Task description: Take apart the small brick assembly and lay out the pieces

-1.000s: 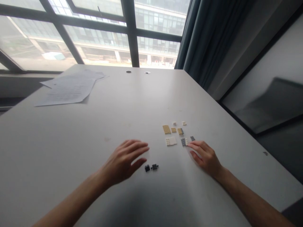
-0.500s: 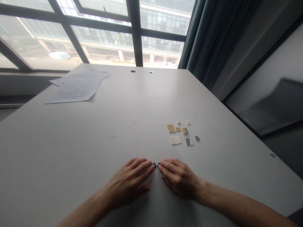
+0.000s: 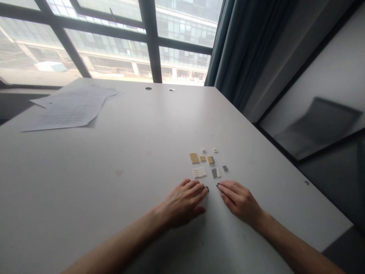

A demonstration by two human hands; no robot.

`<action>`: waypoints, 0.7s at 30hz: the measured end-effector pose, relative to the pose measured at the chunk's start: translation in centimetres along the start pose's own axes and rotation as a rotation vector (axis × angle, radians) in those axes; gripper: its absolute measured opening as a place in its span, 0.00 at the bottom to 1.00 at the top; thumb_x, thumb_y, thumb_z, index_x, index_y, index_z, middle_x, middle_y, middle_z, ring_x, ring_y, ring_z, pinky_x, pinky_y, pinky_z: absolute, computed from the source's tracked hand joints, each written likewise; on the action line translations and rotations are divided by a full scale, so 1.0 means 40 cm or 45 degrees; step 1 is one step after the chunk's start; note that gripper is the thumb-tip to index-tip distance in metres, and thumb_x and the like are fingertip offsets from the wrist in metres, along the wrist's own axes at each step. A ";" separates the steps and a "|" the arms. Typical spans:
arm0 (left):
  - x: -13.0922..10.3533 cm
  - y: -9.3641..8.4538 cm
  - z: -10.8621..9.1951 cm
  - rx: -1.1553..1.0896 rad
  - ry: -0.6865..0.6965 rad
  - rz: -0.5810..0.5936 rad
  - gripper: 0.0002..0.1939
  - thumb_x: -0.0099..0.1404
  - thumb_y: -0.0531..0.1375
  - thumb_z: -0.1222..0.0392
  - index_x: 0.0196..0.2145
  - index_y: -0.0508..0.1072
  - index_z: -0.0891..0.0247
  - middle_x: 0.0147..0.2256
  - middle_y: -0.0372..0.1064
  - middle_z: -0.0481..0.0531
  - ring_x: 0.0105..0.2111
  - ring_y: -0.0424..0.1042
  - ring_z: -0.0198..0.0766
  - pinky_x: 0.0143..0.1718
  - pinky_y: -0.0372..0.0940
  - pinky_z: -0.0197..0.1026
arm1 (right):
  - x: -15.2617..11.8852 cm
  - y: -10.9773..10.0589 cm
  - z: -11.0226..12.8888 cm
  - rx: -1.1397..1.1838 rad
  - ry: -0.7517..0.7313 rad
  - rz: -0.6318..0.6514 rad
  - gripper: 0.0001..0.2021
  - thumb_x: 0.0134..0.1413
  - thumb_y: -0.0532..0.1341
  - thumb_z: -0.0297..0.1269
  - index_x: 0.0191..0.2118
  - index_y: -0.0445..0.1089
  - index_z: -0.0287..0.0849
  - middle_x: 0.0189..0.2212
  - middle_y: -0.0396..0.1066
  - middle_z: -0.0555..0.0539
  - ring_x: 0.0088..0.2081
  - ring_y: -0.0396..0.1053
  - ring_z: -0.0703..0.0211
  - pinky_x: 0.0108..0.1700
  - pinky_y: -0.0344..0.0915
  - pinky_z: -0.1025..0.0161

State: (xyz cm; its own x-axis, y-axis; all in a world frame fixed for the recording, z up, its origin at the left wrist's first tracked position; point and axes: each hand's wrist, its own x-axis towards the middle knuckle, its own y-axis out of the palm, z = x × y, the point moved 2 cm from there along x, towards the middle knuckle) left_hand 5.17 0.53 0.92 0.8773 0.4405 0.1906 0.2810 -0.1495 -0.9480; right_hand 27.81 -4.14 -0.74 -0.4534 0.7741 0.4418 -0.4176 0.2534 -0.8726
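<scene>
My left hand (image 3: 186, 201) lies low over the table with its fingers together and thumb apart. At its fingertips sits a small dark building brick (image 3: 207, 188), partly covered. To the right, my right hand (image 3: 239, 198) has its fingertips closed on another small dark building brick (image 3: 218, 184). A short gap separates the two dark bricks. Just beyond them lie a white studded plate (image 3: 202, 172), a grey-and-white piece (image 3: 216, 172) and a small dark grey plate (image 3: 225, 168). Behind these are a yellow plate (image 3: 194, 158), a smaller yellow plate (image 3: 202, 158) and a yellow-and-grey piece (image 3: 211, 160).
Two small white pieces, one a block (image 3: 203, 150) and one studded (image 3: 215, 150), lie farthest back in the group. Printed papers (image 3: 74, 110) cover the far left of the white table (image 3: 128, 144). A window and a dark curtain (image 3: 242, 49) stand behind.
Both hands have moved right and forward with the dark bricks, closer to the laid-out pieces. The gap between the bricks has widened. The view has turned slightly right.
</scene>
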 end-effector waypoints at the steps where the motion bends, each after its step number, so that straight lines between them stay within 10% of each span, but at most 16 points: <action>1: 0.007 0.001 -0.001 -0.009 0.006 0.003 0.22 0.66 0.57 0.52 0.54 0.62 0.62 0.50 0.66 0.58 0.52 0.64 0.47 0.54 0.58 0.49 | 0.001 0.002 -0.001 0.015 0.008 -0.003 0.16 0.59 0.56 0.29 0.52 0.70 0.40 0.47 0.73 0.41 0.49 0.70 0.53 0.53 0.69 0.52; 8: -0.068 -0.049 0.017 -0.237 -0.190 -0.120 0.26 0.67 0.56 0.52 0.60 0.58 0.57 0.56 0.62 0.58 0.53 0.63 0.47 0.54 0.60 0.52 | -0.009 -0.015 -0.010 0.149 0.153 -0.164 0.18 0.57 0.59 0.31 0.54 0.69 0.42 0.50 0.71 0.42 0.52 0.69 0.52 0.54 0.68 0.52; 12: -0.256 -0.090 0.076 -0.648 -0.626 -0.419 0.23 0.66 0.56 0.49 0.58 0.64 0.53 0.55 0.64 0.56 0.53 0.65 0.48 0.55 0.61 0.51 | -0.032 -0.029 -0.056 0.468 0.628 -0.348 0.16 0.56 0.61 0.39 0.50 0.72 0.45 0.50 0.72 0.44 0.51 0.69 0.49 0.57 0.64 0.48; 16: -0.497 -0.124 0.138 -1.260 -1.018 -1.277 0.36 0.64 0.41 0.31 0.53 0.70 0.57 0.52 0.69 0.55 0.54 0.65 0.54 0.54 0.62 0.58 | -0.018 0.002 -0.115 1.196 1.037 -0.677 0.21 0.58 0.56 0.49 0.50 0.70 0.41 0.50 0.71 0.40 0.51 0.69 0.46 0.59 0.59 0.43; 21: -0.637 -0.227 0.124 -0.859 -1.037 -1.346 0.42 0.63 0.20 0.34 0.61 0.57 0.45 0.62 0.54 0.37 0.63 0.50 0.56 0.60 0.49 0.67 | 0.099 -0.004 -0.091 1.263 0.882 -0.768 0.40 0.58 0.33 0.64 0.63 0.54 0.42 0.63 0.55 0.38 0.61 0.57 0.45 0.61 0.54 0.39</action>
State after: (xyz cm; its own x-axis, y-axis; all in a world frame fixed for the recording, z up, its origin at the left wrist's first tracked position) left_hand -21.66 -4.96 3.42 -0.2293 0.9294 0.2891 0.9526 0.2754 -0.1296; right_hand 28.94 1.02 0.38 0.3647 0.8975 0.2478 -0.9306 0.3600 0.0655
